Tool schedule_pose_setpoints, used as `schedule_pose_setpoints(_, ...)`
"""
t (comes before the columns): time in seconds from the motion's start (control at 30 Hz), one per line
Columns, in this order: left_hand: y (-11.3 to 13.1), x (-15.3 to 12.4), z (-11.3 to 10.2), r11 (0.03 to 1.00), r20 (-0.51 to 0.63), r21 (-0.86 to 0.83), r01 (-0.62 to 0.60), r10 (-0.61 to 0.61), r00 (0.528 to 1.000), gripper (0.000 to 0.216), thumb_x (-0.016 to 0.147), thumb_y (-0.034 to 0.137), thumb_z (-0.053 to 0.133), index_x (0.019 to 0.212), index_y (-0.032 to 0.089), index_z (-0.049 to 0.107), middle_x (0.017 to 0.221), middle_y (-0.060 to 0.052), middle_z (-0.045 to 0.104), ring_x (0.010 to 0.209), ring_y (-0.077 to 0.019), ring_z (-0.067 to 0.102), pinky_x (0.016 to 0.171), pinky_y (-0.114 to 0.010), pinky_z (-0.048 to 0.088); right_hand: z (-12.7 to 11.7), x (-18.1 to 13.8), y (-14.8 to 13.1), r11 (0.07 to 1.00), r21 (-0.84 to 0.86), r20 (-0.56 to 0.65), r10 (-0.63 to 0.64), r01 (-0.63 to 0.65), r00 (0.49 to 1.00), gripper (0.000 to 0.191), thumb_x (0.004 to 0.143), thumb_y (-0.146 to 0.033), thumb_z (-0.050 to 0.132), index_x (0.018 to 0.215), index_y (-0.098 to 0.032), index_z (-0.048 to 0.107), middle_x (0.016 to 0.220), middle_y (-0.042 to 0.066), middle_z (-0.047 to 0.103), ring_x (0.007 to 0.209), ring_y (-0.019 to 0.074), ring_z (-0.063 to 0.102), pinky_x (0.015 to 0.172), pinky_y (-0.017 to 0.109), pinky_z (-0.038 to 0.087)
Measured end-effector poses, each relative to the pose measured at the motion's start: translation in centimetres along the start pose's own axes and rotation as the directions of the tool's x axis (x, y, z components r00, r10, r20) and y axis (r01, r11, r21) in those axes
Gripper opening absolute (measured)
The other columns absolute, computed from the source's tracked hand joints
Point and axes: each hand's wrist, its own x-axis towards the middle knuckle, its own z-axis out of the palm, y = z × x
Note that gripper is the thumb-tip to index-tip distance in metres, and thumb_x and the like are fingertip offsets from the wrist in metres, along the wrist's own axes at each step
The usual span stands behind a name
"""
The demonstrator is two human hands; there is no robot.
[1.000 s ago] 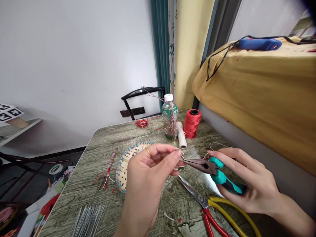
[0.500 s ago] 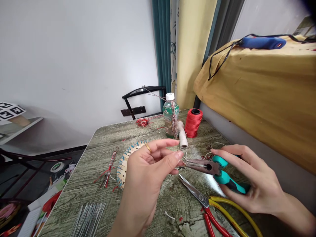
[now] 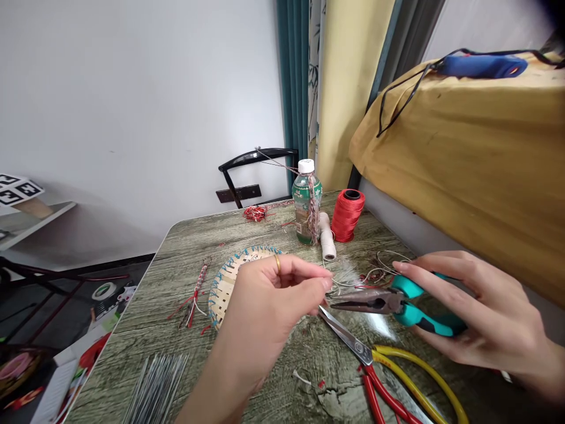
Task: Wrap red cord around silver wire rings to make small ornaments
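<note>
My left hand [image 3: 269, 303] is closed in a pinch over the table, fingertips holding a thin wire piece [image 3: 338, 284] too small to make out well; a gold ring shows on one finger. My right hand [image 3: 477, 315] grips the teal handles of long-nose pliers [image 3: 384, 301], whose closed jaws point left and stop just short of my left fingertips. Under my left hand lies a small woven bamboo tray [image 3: 225, 282] with blue stitching on its rim.
Scissors [image 3: 353, 347] with red and yellow handles lie in front of me. A green bottle [image 3: 306, 209], a white spool [image 3: 326, 238] and a red thread spool [image 3: 348, 215] stand at the back. Metal wires [image 3: 154, 391] lie near left; a braided cord [image 3: 196, 288] beside the tray.
My left fingers have curled in tighter and dropped slightly. The pliers have drawn a little to the right and levelled, leaving a small gap from my fingertips. The view has shifted.
</note>
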Motion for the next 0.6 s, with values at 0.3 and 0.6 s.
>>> schedule_pose_setpoints(0.3,-0.21,-0.19,-0.43,0.981,-0.030,0.186,-0.064,0.070,0.997,0.009,0.065,0.018,0.067,0.060,0.024,0.072,0.061,0.001,0.067,0.059,-0.0122,0.056,0.053,-0.022,0.041,-0.73,-0.22,0.41,0.994,-0.092,0.017,-0.061,0.062,0.998,0.050,0.081,-0.017,0.060,0.130,-0.016,0.050,0.091,0.011,0.061,0.077,0.0208,0.058,0.059,0.032,0.044)
schedule_pose_setpoints(0.6,-0.11,-0.05,-0.77,0.969,0.014,0.241,-0.052,0.050,0.999,0.011,0.067,0.017,0.067,0.061,0.024,0.073,0.061,0.001,0.068,0.057,-0.0105,0.055,0.049,-0.019,0.040,-0.85,-0.16,0.11,0.998,-0.026,0.018,-0.054,0.054,0.998,0.052,0.084,-0.017,0.058,0.134,-0.017,0.047,0.087,0.009,0.062,0.078,0.0206,0.058,0.063,0.033,0.044)
